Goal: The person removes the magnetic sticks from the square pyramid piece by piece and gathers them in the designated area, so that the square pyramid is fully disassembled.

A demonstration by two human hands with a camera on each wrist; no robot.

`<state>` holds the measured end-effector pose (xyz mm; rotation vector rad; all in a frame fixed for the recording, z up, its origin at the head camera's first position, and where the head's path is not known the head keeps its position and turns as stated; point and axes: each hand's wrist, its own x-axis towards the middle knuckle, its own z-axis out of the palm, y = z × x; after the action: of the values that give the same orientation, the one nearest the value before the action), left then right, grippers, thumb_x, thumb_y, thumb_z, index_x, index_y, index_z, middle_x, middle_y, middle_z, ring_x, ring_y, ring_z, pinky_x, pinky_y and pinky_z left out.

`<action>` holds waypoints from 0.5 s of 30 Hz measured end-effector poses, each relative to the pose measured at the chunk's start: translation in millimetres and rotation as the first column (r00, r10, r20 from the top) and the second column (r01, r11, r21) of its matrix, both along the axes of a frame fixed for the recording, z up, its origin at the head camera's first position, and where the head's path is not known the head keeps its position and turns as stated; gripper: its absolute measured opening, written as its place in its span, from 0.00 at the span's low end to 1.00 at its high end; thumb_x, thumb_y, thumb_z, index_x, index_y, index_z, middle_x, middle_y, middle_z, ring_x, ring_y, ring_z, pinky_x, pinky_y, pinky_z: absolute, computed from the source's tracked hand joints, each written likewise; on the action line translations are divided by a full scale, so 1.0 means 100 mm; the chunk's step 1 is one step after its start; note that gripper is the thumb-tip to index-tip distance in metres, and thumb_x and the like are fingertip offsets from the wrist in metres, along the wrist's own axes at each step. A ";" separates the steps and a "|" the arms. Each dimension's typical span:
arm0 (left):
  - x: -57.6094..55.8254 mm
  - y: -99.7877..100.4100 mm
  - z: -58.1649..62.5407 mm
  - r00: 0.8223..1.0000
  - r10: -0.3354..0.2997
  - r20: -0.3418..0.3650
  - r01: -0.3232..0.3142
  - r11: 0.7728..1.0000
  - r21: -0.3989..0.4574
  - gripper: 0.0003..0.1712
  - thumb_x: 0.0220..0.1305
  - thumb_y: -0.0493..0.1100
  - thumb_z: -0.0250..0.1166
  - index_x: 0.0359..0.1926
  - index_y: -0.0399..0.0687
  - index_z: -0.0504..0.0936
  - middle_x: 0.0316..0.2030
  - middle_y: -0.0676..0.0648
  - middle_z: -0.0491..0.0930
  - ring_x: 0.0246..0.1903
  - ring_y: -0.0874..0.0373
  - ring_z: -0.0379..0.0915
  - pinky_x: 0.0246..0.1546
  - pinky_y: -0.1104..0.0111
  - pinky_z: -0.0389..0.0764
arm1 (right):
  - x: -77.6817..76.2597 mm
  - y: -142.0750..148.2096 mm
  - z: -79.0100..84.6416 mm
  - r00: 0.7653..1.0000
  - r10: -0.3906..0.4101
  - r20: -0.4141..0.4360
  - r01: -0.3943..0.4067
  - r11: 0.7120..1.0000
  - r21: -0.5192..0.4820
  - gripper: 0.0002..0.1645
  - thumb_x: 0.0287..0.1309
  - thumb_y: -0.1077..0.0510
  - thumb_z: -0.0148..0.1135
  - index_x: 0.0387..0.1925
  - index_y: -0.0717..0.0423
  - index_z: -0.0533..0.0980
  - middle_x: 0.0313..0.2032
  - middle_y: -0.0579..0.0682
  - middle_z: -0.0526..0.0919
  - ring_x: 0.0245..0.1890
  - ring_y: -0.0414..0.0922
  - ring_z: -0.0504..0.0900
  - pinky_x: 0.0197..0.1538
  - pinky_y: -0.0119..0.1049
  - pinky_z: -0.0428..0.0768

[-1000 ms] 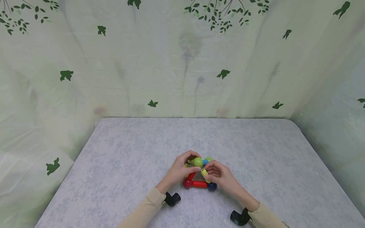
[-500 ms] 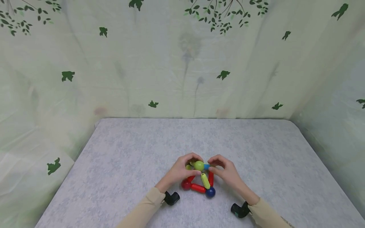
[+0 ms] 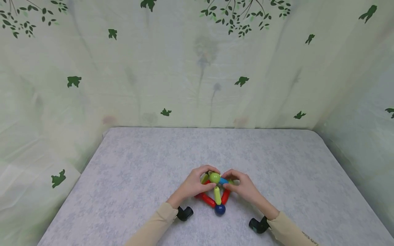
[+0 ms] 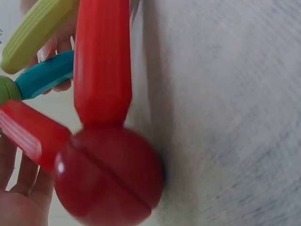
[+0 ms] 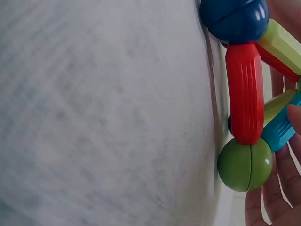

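Note:
A frame of toy rods and balls, of a magnetic-building-set look, stands on the table between both hands. My left hand (image 3: 195, 181) holds the upper green ball (image 3: 214, 177) between thumb and fingers. My right hand (image 3: 244, 183) pinches the blue rod (image 3: 223, 180) joined to that ball. A yellow-green rod (image 3: 217, 195) leans up from the navy ball (image 3: 220, 209), its upper end apart from the green ball. Red rods (image 5: 244, 94) run along the base. Another green ball (image 5: 244, 165) shows in the right wrist view, a red ball (image 4: 108, 179) in the left wrist view.
The table (image 3: 147, 153) has a mottled grey cover, with its rounded far edge against a leaf-print cloth backdrop (image 3: 184, 85). Black wrist cameras (image 3: 185, 214) hang below both wrists, close to the tabletop.
My right hand has gone from the yellow-green rod to the blue rod. The frame has turned, bringing the navy ball leftward and nearer. My left hand stays at the upper green ball.

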<state>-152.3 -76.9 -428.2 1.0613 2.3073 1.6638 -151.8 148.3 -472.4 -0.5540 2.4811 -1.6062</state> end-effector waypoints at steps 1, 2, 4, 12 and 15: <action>0.00 0.01 0.00 1.000 0.005 -0.013 -0.005 1.000 -0.004 0.18 0.58 0.29 0.65 0.50 0.33 0.77 0.48 0.40 0.78 0.48 0.48 0.71 0.55 0.45 0.67 | 0.01 0.00 0.00 1.000 0.000 -0.001 0.000 1.000 0.007 0.11 0.59 0.60 0.65 0.44 0.56 0.78 0.42 0.48 0.81 0.44 0.49 0.77 0.51 0.50 0.73; 0.00 0.01 -0.01 0.999 0.012 -0.031 -0.012 1.000 -0.006 0.18 0.58 0.28 0.65 0.50 0.34 0.77 0.48 0.40 0.78 0.49 0.49 0.71 0.55 0.45 0.67 | 0.01 0.00 0.00 1.000 0.002 0.000 -0.002 1.000 0.010 0.11 0.59 0.59 0.65 0.43 0.56 0.78 0.41 0.47 0.81 0.43 0.48 0.77 0.50 0.48 0.73; 0.00 0.03 -0.01 0.997 0.022 -0.077 -0.022 1.000 -0.004 0.18 0.57 0.27 0.65 0.50 0.33 0.77 0.48 0.39 0.77 0.50 0.48 0.70 0.55 0.45 0.68 | 0.03 0.00 -0.01 1.000 0.009 -0.006 -0.009 1.000 0.011 0.11 0.59 0.58 0.65 0.43 0.55 0.78 0.40 0.46 0.81 0.41 0.46 0.77 0.49 0.44 0.74; 0.01 0.08 -0.02 0.980 0.048 -0.191 -0.047 0.999 0.011 0.17 0.54 0.27 0.68 0.46 0.31 0.77 0.42 0.39 0.74 0.43 0.46 0.70 0.48 0.60 0.76 | 0.13 -0.04 0.02 1.000 -0.004 -0.011 0.004 1.000 0.017 0.11 0.58 0.59 0.66 0.42 0.57 0.76 0.38 0.46 0.81 0.37 0.44 0.77 0.45 0.38 0.75; 0.01 0.08 -0.03 0.981 0.052 -0.187 -0.049 0.999 0.022 0.16 0.53 0.27 0.68 0.45 0.31 0.78 0.40 0.40 0.75 0.42 0.48 0.72 0.46 0.63 0.76 | 0.16 -0.07 0.07 1.000 -0.016 0.002 0.016 0.999 0.029 0.10 0.58 0.62 0.65 0.42 0.59 0.76 0.37 0.48 0.81 0.37 0.45 0.77 0.45 0.39 0.75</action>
<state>-151.6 -68.4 -431.0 1.2220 2.4574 1.6716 -135.3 141.0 -465.4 -0.5298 2.5091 -1.5730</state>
